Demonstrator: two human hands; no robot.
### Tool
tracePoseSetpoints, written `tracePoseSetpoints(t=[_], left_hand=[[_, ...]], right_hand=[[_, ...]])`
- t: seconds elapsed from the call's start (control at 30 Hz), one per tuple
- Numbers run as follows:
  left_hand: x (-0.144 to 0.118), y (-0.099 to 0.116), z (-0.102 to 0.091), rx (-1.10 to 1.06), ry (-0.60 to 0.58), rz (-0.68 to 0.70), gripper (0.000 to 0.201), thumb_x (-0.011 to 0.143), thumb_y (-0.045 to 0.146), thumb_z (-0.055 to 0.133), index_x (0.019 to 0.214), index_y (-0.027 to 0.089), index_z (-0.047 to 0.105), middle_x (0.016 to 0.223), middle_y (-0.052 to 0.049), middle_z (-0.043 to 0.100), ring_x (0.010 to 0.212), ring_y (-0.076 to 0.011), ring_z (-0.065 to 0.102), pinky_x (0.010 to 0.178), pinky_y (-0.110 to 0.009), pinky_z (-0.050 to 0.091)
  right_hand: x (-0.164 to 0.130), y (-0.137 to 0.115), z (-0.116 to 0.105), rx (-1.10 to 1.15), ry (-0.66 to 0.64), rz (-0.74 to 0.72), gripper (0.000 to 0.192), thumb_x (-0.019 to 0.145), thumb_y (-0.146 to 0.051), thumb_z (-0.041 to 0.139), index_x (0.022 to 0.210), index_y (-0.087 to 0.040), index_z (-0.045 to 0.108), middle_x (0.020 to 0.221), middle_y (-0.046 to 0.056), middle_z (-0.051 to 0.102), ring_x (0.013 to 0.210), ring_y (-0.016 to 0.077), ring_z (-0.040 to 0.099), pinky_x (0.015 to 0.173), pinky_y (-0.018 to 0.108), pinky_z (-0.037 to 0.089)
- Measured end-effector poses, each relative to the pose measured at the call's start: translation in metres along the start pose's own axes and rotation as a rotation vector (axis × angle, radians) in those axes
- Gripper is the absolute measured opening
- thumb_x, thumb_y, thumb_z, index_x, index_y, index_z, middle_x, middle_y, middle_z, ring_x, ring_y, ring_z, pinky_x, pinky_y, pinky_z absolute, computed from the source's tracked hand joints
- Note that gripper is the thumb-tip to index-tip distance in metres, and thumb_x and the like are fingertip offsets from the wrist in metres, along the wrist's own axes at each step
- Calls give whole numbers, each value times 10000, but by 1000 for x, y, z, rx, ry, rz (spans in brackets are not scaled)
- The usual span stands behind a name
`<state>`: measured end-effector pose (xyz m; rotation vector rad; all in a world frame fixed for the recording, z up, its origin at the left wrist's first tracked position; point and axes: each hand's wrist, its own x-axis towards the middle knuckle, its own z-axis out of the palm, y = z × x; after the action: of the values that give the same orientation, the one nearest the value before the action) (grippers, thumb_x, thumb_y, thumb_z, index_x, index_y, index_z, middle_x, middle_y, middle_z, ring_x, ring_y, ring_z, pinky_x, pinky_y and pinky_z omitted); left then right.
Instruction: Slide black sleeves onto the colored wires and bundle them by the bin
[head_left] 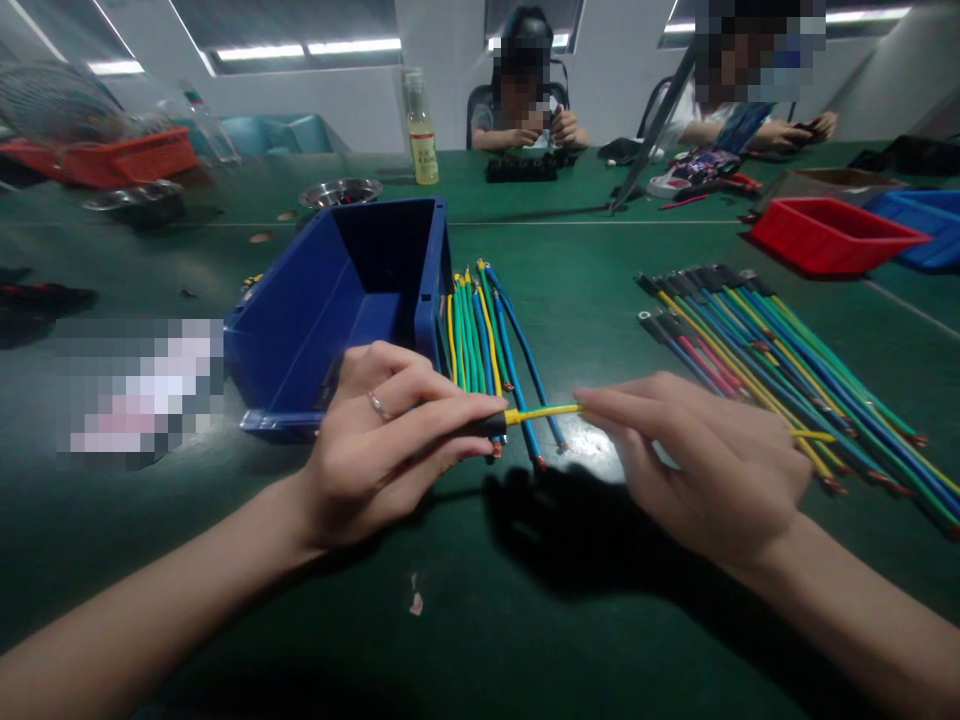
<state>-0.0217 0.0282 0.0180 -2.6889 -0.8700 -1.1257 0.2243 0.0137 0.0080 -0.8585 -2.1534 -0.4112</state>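
Left hand [390, 440] pinches a black sleeve [486, 426] onto the yellow wire [544, 411]; right hand [697, 460], at three o'clock, grips the wire, needing steady feed.

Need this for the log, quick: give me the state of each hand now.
Left hand: closed, fingers pinching the black sleeve on the yellow wire.
Right hand: closed, holding the yellow wire.
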Motion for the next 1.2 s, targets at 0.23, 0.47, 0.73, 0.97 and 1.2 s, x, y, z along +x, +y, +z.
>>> tracePoseSetpoints(t=[0.23,0.47,0.73,0.97,1.2], left_hand=[[-6,3,8,4,3,8,298,815,209,668,1109,227,622,820,-3,679,832,-180,527,790,-366,396],[-7,5,6,28,119,-107,474,767,416,692,1158,205,525,995,-77,644,951,-243,548,855,-424,428],[-5,9,6,3,116,-104,211,748,187,602,956,194,563,882,-67,625,867,-233,543,778,-430,435],[-7,7,7,22,96,-90,254,731,140,615,975,194,571,889,-60,631,858,-229,547,769,-429,441],[-7,6,6,116,240,-192,358,748,114,588,1089,211,543,1010,-76,605,959,-256,547,833,-468,442]], right_hand=[[0,-7,0,51,-39,-68,146,838,-43,564,935,-115,646,768,51,708,590,110,558,532,245,396],[1,-4,0,26,-60,-83,150,833,-50,577,945,-113,655,741,53,698,603,114,562,540,241,401],[1,-3,-2,-14,-33,-99,156,801,-31,613,928,-112,650,726,45,691,588,111,537,520,247,384],[0,-2,0,10,-62,-104,191,801,-31,620,974,-112,631,786,49,703,615,114,564,539,248,400],[1,1,1,-93,-137,87,104,894,-129,548,970,-114,619,716,17,626,592,97,543,521,230,379]])
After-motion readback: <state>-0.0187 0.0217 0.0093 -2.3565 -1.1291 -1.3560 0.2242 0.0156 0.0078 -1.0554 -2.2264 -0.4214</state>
